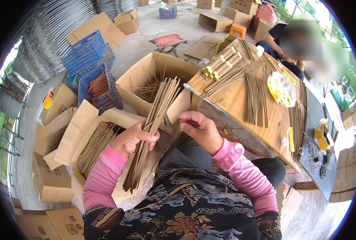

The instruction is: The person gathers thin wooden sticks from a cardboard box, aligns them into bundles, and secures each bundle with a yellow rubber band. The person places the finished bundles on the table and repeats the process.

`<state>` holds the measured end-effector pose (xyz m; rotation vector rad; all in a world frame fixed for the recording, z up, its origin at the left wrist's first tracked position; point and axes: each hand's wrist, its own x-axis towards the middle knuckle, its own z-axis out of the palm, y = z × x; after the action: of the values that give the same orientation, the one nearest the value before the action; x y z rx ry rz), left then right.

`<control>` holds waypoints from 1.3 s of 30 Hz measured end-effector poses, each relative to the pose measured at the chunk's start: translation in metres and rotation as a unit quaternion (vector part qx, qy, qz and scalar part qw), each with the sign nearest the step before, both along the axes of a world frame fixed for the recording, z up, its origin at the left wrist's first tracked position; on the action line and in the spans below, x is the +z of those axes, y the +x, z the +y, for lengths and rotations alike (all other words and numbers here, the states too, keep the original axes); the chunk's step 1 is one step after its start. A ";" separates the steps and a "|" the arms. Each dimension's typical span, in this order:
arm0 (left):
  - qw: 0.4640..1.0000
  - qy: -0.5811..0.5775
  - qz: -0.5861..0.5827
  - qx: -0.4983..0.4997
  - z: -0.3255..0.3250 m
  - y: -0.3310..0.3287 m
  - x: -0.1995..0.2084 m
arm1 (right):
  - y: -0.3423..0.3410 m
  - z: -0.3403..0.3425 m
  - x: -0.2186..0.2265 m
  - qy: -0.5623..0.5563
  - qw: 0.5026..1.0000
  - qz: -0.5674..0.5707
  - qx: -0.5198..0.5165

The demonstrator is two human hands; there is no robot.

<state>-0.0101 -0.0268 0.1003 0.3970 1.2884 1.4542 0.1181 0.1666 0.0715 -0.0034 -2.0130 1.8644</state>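
Note:
My left hand [136, 138] is wrapped round the middle of a thick bundle of brown incense sticks [156, 106], which slants from upper right to lower left in front of me. Beside it, apart from the bundle, my right hand [202, 130] is closed, thumb and fingertips curled together. Anything between those fingertips is too small or hidden to make out. Behind the bundle stands an open cardboard box [140, 72] with loose sticks inside. More sticks [100, 146] lie packed in another open box to the left of my left hand.
On the right, a wooden table [230, 102] carries spread sticks, yellow-banded bundles [222, 66] and a plastic bag of yellow pieces [281, 90]. Blue crates [100, 86] stand at the left, one holding reddish sticks. A person [274, 40] sits beyond the table. A small stool [168, 41] stands behind.

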 end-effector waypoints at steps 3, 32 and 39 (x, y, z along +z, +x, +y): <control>0.998 -0.006 -0.051 -0.031 0.016 0.015 -0.007 | -0.004 -0.002 -0.006 0.023 1.000 -0.003 -0.015; 0.980 0.078 -0.166 0.083 -0.033 -0.030 -0.065 | -0.072 0.150 -0.012 0.316 0.911 -0.068 -0.256; 0.978 0.076 -0.170 0.094 -0.009 -0.029 -0.077 | 0.052 0.265 -0.043 0.267 0.660 -0.554 -0.431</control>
<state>-0.0387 -0.0357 0.0235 0.1175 0.9637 1.7027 0.1699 0.4316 0.0287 -1.9471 -2.3627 0.5033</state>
